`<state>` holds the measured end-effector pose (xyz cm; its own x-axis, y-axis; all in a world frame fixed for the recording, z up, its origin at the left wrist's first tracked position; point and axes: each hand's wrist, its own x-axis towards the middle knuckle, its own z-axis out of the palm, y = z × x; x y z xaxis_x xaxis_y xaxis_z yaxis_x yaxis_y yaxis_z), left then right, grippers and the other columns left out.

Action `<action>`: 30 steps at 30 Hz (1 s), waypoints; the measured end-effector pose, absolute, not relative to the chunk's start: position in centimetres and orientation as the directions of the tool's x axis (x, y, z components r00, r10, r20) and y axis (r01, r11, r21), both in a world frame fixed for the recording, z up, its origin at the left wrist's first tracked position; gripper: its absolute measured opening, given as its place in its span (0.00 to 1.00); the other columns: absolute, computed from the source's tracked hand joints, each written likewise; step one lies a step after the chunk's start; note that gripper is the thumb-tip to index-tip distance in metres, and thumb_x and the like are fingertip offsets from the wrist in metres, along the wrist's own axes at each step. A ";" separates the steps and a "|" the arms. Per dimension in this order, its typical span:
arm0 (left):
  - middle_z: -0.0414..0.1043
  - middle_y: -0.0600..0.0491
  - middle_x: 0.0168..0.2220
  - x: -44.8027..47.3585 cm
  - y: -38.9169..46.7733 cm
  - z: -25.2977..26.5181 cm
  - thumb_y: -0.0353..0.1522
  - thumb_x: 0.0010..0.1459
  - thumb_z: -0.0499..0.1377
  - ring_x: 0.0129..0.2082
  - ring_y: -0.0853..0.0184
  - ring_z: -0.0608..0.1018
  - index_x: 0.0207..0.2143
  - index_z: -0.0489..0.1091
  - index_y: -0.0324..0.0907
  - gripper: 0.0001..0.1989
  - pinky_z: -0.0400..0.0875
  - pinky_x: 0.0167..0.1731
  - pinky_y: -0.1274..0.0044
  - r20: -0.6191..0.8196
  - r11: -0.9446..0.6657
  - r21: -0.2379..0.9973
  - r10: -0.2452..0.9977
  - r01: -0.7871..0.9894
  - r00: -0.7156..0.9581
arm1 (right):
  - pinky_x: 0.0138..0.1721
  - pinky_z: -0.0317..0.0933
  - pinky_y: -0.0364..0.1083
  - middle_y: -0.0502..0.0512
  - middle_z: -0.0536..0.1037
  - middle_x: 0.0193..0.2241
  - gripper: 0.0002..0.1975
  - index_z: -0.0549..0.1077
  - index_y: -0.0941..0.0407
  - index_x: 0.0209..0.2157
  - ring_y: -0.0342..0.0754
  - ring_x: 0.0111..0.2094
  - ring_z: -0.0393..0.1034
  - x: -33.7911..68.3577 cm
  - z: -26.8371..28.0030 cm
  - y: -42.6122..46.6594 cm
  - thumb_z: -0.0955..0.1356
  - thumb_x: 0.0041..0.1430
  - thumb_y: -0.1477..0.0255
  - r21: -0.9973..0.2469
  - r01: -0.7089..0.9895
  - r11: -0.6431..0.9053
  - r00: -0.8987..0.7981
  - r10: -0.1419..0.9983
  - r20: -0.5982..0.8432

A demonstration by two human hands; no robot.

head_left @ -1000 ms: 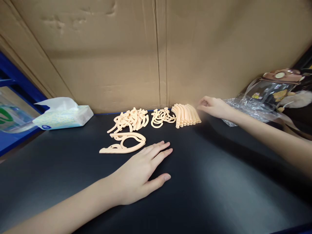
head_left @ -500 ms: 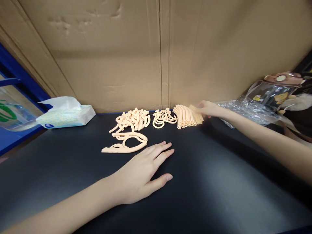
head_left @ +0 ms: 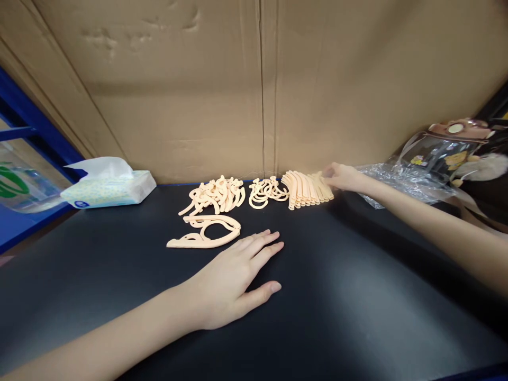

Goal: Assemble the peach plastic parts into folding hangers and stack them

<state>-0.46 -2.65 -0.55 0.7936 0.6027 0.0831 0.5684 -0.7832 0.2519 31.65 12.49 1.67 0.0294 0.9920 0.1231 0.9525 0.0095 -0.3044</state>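
Observation:
My left hand [head_left: 234, 280] lies flat on the black table [head_left: 317, 328], palm down, fingers spread, holding nothing. Just beyond its fingers is a peach plastic folding hanger [head_left: 204, 242], its two arms folded toward each other. At the back right my right hand [head_left: 345, 177] has its fingers bent round the end of a row of curved peach hanger arms [head_left: 304, 189]. It seems to grip the outermost arm, though the fingertips are partly hidden. Left of that row are a small group of hanger hooks [head_left: 266, 191] and a heap of curved peach pieces [head_left: 218, 194].
A tissue pack [head_left: 109, 185] stands at the back left, near a blue frame [head_left: 39, 143]. Behind the table rises a cardboard wall [head_left: 190, 106]. Crinkled clear plastic [head_left: 384, 182] and a clear bottle with a brown lid [head_left: 440, 151] are at the right.
My right hand has shifted very slightly right at the row's end, and the arms there now lie a little farther out. The left hand stays put.

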 end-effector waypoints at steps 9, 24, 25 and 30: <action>0.50 0.44 0.67 -0.4 -2.7 -0.2 0.41 0.67 0.49 0.67 0.55 0.55 0.65 0.53 0.40 0.28 0.58 0.61 0.59 0.061 -0.783 0.236 0.603 0.575 0.795 | 0.21 0.58 0.41 0.51 0.73 0.20 0.21 0.70 0.62 0.47 0.44 0.23 0.69 31.4 1.9 12.1 0.70 0.55 0.65 -0.490 0.868 -0.085 0.081 0.996 -0.029; 0.50 0.44 0.67 -0.4 -2.7 -0.1 0.42 0.67 0.49 0.67 0.54 0.55 0.64 0.54 0.39 0.28 0.58 0.61 0.59 0.033 -0.770 0.247 0.613 0.588 0.789 | 0.21 0.61 0.41 0.53 0.73 0.27 0.15 0.70 0.59 0.44 0.42 0.25 0.65 31.5 2.8 11.1 0.69 0.54 0.74 -0.828 0.559 -0.051 0.245 0.964 0.106; 0.51 0.44 0.67 -0.4 -2.8 -0.2 0.41 0.66 0.49 0.66 0.54 0.55 0.64 0.54 0.39 0.27 0.58 0.61 0.59 0.034 -0.771 0.248 0.612 0.586 0.790 | 0.22 0.62 0.41 0.53 0.73 0.28 0.14 0.70 0.58 0.44 0.42 0.25 0.65 31.2 3.2 10.4 0.69 0.54 0.73 -0.848 0.529 -0.029 0.218 0.970 0.103; 0.51 0.45 0.67 -0.3 -2.8 -0.6 0.37 0.66 0.51 0.65 0.60 0.59 0.65 0.50 0.42 0.27 0.60 0.61 0.66 0.281 -0.776 0.215 0.630 0.593 0.724 | 0.24 0.64 0.41 0.49 0.73 0.24 0.16 0.72 0.57 0.44 0.41 0.22 0.65 28.3 3.9 5.1 0.71 0.51 0.70 -0.943 0.332 -0.002 -0.138 0.989 -0.051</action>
